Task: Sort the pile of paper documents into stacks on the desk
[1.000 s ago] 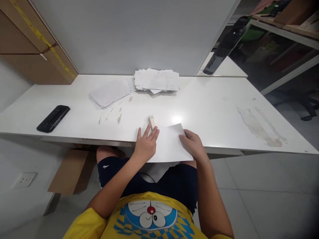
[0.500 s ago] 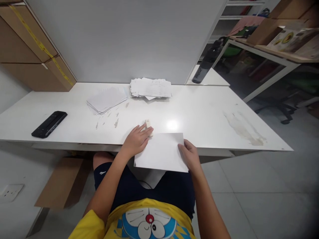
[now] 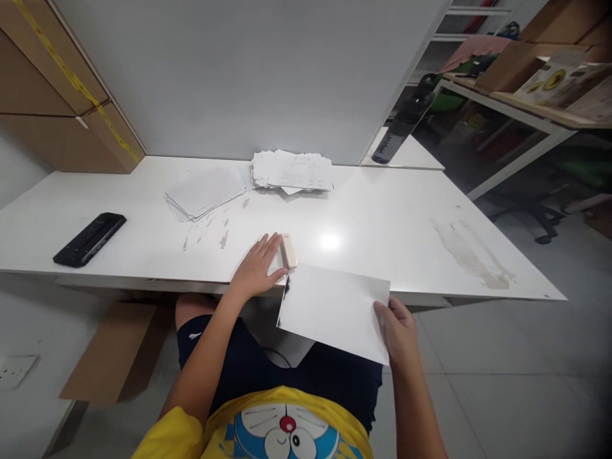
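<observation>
My right hand pinches the right edge of a white sheet of paper, which tilts over my lap at the desk's front edge. Dark marks show along the sheet's left edge. Beside its upper left corner lies a small cream-coloured object like a mini stapler on the desk. My left hand rests flat on the desk just left of it, fingers stretched out and holding nothing. Whether the fingertips touch the cream object I cannot tell.
On the white desk lie a thick stack of papers, a thinner pile of papers and a black device. A dark bottle stands at the back right. Cardboard boxes are stacked on the left.
My right hand has drawn the paper right and toward me, away from the cream object. My left hand has come off that object and now lies flat to its left.
</observation>
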The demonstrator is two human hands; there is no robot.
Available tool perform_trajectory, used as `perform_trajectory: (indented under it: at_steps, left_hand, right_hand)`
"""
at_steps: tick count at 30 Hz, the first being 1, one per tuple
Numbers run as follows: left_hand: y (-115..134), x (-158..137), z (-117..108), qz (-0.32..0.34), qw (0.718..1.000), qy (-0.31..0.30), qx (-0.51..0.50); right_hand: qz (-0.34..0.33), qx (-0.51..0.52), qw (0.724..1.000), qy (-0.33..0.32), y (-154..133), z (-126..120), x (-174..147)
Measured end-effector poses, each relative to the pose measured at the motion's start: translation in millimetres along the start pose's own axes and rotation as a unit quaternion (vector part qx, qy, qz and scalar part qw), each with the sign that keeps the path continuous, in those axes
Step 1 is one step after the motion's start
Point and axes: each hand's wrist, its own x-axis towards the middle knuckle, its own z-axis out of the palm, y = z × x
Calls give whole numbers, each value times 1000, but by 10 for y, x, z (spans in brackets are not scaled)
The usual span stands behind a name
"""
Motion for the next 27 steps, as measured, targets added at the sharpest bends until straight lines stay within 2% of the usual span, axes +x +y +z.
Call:
perform_trajectory:
  at_steps: [7,12,19,24,27]
  left_hand:
    - [17,-16,29,-2,1000,-3,6]
    - [10,-17,35,-3,1000,-2,9]
    - [-3,-27,45,20,1000,-4,18]
    - [4,-94,18,86,995,45,-8]
    - [-40,-113,41,77,992,87,-52]
  right_hand:
    - [5,-10,1000,-2,-46,74,-16]
    - [-1,-20,1000,-24,0,41,-5]
    - [-9,-23,1000,-20,51,-6,4]
    - [-27,-35,999,-29,136,-225,150]
    - [-96,-52,994,-5,24,-427,418]
